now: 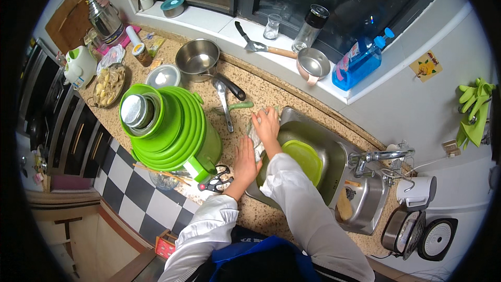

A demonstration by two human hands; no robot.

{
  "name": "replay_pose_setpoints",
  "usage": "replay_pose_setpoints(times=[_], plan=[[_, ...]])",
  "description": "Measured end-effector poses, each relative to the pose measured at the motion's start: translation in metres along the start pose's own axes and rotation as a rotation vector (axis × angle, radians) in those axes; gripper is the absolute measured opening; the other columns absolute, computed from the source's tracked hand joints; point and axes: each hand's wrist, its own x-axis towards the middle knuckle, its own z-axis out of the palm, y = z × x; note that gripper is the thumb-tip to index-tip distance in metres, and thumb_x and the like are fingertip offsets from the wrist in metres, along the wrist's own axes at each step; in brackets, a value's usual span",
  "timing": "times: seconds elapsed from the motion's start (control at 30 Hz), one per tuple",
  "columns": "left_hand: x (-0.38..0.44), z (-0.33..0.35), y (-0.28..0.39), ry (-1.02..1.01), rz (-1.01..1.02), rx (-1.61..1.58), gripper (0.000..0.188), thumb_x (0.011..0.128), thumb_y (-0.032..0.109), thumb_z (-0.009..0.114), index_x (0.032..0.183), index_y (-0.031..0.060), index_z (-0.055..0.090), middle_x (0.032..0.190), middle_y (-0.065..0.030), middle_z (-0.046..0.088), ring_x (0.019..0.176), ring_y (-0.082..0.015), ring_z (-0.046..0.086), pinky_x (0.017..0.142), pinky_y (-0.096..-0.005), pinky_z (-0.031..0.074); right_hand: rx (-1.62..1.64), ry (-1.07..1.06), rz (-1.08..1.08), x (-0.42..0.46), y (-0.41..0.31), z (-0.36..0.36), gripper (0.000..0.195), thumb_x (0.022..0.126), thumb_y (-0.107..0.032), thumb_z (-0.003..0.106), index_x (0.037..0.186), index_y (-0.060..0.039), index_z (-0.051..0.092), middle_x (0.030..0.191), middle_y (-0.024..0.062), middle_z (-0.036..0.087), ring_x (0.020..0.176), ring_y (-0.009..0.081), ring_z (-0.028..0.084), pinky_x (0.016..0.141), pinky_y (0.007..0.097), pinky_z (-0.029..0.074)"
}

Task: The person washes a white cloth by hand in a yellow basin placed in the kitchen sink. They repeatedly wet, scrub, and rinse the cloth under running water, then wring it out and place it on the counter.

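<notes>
A damp-looking whitish cloth (255, 143) lies bunched on the speckled countertop at the sink's left rim. My right hand (267, 126) grips its upper part, fingers bent over it. Beside the lower part, my left hand (246, 156) rests nearly flat, fingers extended and its edge against the cloth. In the steel sink basin (332, 153) sits a light green plastic basin (303, 160), partly hidden by my right sleeve. Just left of my hands lie a green-handled peeler (239, 105) and a metal spoon (224, 104). Black-handled scissors (217, 183) are below my left hand.
A tall stack of green plastic containers (176, 129), topped by a jar (135, 110), stands close left. Behind it are a saucepan (197, 57) and a lidded bowl (164, 77). The faucet (375, 156) reaches over the sink's divider. A blue liquid bottle (358, 63) stands on the windowsill.
</notes>
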Motion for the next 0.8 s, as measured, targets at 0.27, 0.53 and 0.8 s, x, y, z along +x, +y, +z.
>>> replay_pose_setpoints(times=[0.27,0.53,0.8], plan=[[0.028,-0.002,-0.008,0.008,-0.034,-0.023,0.085,0.074,0.036,0.065,0.138,-0.0046,0.027,0.145,-0.0211,0.025,0.136,-0.0353,0.019,0.109,-0.055,0.014,0.137,-0.215,-0.382,-0.061,-0.025,-0.05,0.03,0.08,-0.038,0.061,0.073,-0.009,0.061,0.089,0.0121,0.051,0.083,0.0308,0.053,0.064,0.0438,0.046],[0.032,0.011,-0.008,0.06,0.079,-0.012,0.074,0.081,0.03,0.059,0.138,-0.0044,0.026,0.145,-0.0216,0.025,0.134,-0.0363,0.025,0.109,-0.0485,0.02,0.001,-0.041,-0.084,0.016,0.004,0.01,0.023,0.083,-0.028,0.058,0.075,-0.0072,0.064,0.086,0.014,0.053,0.085,0.0334,0.053,0.066,0.0434,0.046],[0.03,0.011,-0.001,0.113,0.047,-0.091,0.075,0.082,0.031,0.059,0.137,-0.0068,0.025,0.145,-0.0232,0.024,0.133,-0.0387,0.024,0.109,-0.0503,0.02,0.005,-0.062,-0.072,0.01,0.003,-0.001,0.019,0.081,-0.025,0.058,0.071,-0.0083,0.06,0.082,0.0141,0.053,0.078,0.0335,0.055,0.064,0.0446,0.047]])
